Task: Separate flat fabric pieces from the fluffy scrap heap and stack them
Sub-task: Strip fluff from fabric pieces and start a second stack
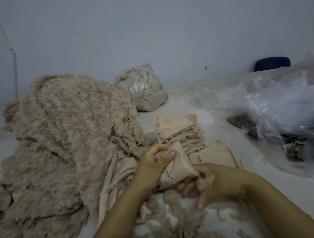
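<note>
A big beige fluffy scrap heap (pixel 66 138) fills the left of the floor. In front of it my left hand (pixel 154 166) grips the upper edge of a flat beige fabric piece (pixel 179 166), thumb on top. My right hand (pixel 211 184) holds the lower end of the same piece, fingers curled under it with some fluff. Just behind stands a stack of flat pieces (pixel 180 134), smooth side up. A single flat piece (pixel 214 156) lies to the right of my hands.
A tied clear bag of fluff (pixel 142 88) stands behind the heap. Crumpled clear plastic bags (pixel 288 107) with dark scraps lie at the right. Loose fluff tufts (pixel 172 222) litter the floor near my arms. A dark blue object (pixel 272 63) sits by the wall.
</note>
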{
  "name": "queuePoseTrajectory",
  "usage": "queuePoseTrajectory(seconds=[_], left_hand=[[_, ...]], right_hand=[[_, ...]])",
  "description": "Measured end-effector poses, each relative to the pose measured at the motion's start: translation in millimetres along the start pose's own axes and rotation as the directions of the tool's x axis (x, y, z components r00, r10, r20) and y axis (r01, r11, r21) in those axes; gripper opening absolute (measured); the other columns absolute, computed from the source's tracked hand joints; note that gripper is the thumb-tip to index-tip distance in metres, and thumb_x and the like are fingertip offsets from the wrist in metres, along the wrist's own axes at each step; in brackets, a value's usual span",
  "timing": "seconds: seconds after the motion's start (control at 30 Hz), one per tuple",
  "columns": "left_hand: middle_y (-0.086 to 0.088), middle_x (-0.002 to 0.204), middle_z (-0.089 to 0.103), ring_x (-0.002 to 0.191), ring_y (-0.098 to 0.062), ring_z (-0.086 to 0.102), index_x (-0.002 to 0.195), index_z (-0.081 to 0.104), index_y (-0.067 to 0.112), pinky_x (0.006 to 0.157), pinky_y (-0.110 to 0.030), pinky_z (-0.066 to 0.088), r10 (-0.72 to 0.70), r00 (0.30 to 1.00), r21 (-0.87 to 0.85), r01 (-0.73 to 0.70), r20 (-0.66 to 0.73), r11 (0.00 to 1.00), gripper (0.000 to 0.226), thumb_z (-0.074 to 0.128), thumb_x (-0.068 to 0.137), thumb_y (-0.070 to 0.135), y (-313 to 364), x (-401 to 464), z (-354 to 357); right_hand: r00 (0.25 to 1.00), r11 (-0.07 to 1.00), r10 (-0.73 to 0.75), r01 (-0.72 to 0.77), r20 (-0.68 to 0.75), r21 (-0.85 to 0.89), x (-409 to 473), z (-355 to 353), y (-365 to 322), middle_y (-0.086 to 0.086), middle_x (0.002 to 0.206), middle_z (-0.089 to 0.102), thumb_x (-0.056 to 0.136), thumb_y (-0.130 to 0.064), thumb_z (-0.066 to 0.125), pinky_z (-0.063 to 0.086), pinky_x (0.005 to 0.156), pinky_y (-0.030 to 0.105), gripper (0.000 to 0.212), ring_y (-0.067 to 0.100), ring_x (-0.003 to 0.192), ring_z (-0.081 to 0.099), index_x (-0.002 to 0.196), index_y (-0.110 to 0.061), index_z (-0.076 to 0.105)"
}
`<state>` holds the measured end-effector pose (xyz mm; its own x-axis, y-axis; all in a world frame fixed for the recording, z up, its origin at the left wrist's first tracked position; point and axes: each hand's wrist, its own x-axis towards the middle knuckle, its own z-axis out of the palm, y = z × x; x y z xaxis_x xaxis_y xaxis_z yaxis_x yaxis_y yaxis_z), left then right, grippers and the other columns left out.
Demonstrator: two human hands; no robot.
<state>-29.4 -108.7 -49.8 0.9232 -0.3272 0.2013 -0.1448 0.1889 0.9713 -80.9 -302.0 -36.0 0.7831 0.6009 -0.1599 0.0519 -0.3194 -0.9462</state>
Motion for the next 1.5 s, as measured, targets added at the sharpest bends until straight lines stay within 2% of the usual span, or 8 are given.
queuePoseTrajectory(seconds=[0.13,0.33,0.43,0.53,0.7,1.07,1.37,1.5], left_hand=[[-0.004,0.075,0.07,0.066,-0.015,0.064,0.086,0.063,0.014,0.056,-0.026,0.051,0.011,0.986,-0.074,-0.024,-0.168,0.997,0.018,0.066,0.074,0.027,-3,3,-7],[-0.005,0.076,0.069,0.066,-0.015,0.062,0.087,0.063,0.014,0.058,-0.027,0.05,-0.005,0.991,-0.076,-0.005,-0.134,0.997,0.021,0.067,0.072,0.028,-4,3,-5],[-0.004,0.076,0.068,0.066,-0.015,0.062,0.087,0.063,0.013,0.058,-0.027,0.049,-0.004,0.995,-0.032,0.001,-0.098,0.999,0.022,0.069,0.072,0.028,-5,2,-1],[0.0,0.075,0.069,0.066,-0.01,0.062,0.088,0.061,0.011,0.057,-0.022,0.05,0.026,0.996,0.032,-0.023,-0.083,0.999,0.016,0.069,0.078,0.021,-10,0,5],[0.01,0.067,0.053,0.06,0.001,0.047,0.074,0.053,0.021,0.058,-0.019,0.038,0.232,0.952,0.501,-0.104,-0.201,0.859,0.019,0.055,0.093,0.022,-23,1,5],[0.013,0.047,0.041,0.046,0.0,0.037,0.064,0.044,0.017,0.049,-0.019,0.034,0.137,0.976,0.366,-0.066,-0.169,0.928,0.032,0.052,0.095,0.017,-22,-3,-4],[-0.002,0.108,0.07,0.102,-0.017,0.066,0.111,0.066,0.016,0.092,-0.031,0.051,-0.143,0.988,0.197,0.127,0.067,0.972,0.045,0.054,0.089,0.053,-11,0,19],[-0.001,0.072,0.061,0.051,-0.008,0.057,0.087,0.059,0.015,0.048,-0.023,0.047,-0.2,0.958,0.027,0.21,-0.207,0.977,0.009,0.059,0.093,0.023,-7,18,37]], right_hand=[[0.96,0.67,-0.021,-0.194,-0.28,-0.716,5,2,-7,-0.008,0.081,0.065,0.065,-0.023,0.083,0.05,0.068,0.028,0.052,0.005,0.074,0.057,0.103,-0.029,0.048],[0.947,0.915,0.064,-0.181,-0.314,-0.36,1,-12,-11,0.008,0.11,0.071,0.087,0.016,0.045,0.053,0.082,0.014,0.043,0.003,0.09,0.067,0.116,-0.011,0.064],[0.874,0.926,0.158,0.031,-0.46,0.377,16,-7,-7,0.016,0.106,0.071,0.094,-0.021,0.058,0.058,0.078,0.028,0.035,0.02,0.09,0.069,0.121,0.001,0.058],[0.89,0.761,0.3,-0.006,-0.343,0.648,30,12,-6,0.015,0.098,0.072,0.077,-0.055,0.06,0.058,0.074,0.039,0.063,0.027,0.089,0.07,0.112,-0.002,0.065],[0.694,0.664,0.239,0.394,-0.679,0.636,48,33,1,0.027,0.092,0.066,0.095,-0.02,0.053,0.056,0.071,0.039,0.03,0.032,0.08,0.065,0.104,0.008,0.057],[0.531,0.692,0.183,0.528,-0.827,0.492,28,-2,2,0.016,0.077,0.06,0.096,-0.012,0.052,0.05,0.063,0.031,0.013,0.021,0.068,0.059,0.089,-0.004,0.058],[0.826,0.714,0.069,0.352,-0.56,0.606,20,-9,-2,0.019,0.096,0.071,0.084,-0.02,0.062,0.057,0.078,0.033,0.032,0.026,0.084,0.069,0.105,0.003,0.065],[0.679,0.907,0.022,0.295,-0.734,0.301,25,-11,-3,0.003,0.071,0.068,0.096,-0.023,0.055,0.051,0.058,0.024,0.021,0.015,0.067,0.061,0.082,-0.011,0.065]])
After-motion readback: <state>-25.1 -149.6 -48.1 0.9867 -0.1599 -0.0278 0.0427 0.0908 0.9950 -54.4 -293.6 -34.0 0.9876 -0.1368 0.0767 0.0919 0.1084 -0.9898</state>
